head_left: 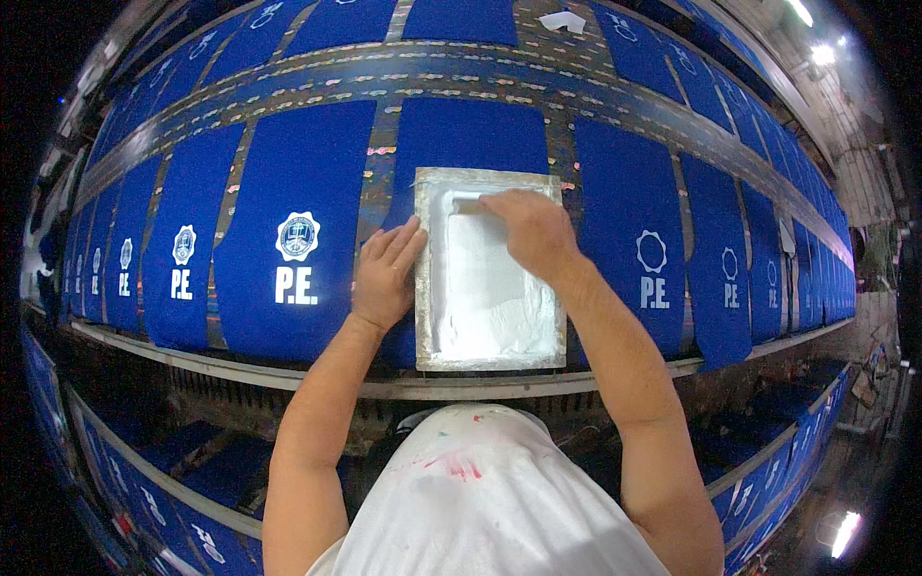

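Note:
A screen-printing frame [423,317] lies flat on a blue fabric panel [471,130], straight in front of me. White ink [485,331] coats the mesh inside it, smeared thickest along the sides and near end. My right hand [533,230] is closed around a squeegee [468,205] at the far end of the frame; the hand hides much of the tool. Against the frame's left edge rests my left hand [387,274], its fingers stretched out and fingertips touching the wood.
Blue panels with a white emblem and letters [296,254] line the table to the left. Panels on the right carry a scalloped ring outline [651,254] and letters. A white scrap [563,21] lies at the far side. The table's rail [384,387] runs along its near edge.

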Demonstrator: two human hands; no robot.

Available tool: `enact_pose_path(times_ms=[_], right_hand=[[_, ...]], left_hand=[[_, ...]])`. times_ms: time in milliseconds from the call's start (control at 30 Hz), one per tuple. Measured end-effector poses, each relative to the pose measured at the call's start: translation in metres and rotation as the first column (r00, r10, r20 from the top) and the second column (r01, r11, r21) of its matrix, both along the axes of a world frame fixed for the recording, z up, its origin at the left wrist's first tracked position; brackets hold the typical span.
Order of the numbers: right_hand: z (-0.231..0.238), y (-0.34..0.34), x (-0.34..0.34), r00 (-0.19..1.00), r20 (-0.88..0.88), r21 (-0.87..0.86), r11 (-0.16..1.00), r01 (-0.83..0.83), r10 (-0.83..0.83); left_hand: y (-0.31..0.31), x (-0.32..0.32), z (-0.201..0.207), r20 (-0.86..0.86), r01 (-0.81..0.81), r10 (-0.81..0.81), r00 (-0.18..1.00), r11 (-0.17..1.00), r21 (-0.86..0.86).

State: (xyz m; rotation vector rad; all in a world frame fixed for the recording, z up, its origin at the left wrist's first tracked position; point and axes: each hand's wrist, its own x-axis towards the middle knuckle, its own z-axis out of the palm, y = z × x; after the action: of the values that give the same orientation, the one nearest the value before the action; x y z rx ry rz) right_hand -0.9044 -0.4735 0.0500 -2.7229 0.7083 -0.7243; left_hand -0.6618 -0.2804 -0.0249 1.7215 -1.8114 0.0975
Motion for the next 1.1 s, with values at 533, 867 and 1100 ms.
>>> enact_pose_path(times_ms=[533, 867, 1100], right_hand=[[0.039, 0.135, -0.074, 0.968, -0.136, 0.211, 0.961, -0.18, 0.211], [0.054, -0.002, -0.008, 0.903, -0.413, 0.249, 0.969, -0.013, 0.118], [0.029, 0.003, -0.008, 0.942, -0.328, 0.093, 0.995, -0.044, 0.073]], left_hand=[[-0.003, 0.0, -0.002, -0.027, 0.013, -0.013, 1.0, 1.0, -0.02], [-0.002, 0.0, 0.004, -0.032, 0.027, -0.028, 0.999, 1.0, -0.016], [-0.001, -0.002, 0.004, -0.043, 0.019, -0.019, 0.999, 1.0, 0.006]])
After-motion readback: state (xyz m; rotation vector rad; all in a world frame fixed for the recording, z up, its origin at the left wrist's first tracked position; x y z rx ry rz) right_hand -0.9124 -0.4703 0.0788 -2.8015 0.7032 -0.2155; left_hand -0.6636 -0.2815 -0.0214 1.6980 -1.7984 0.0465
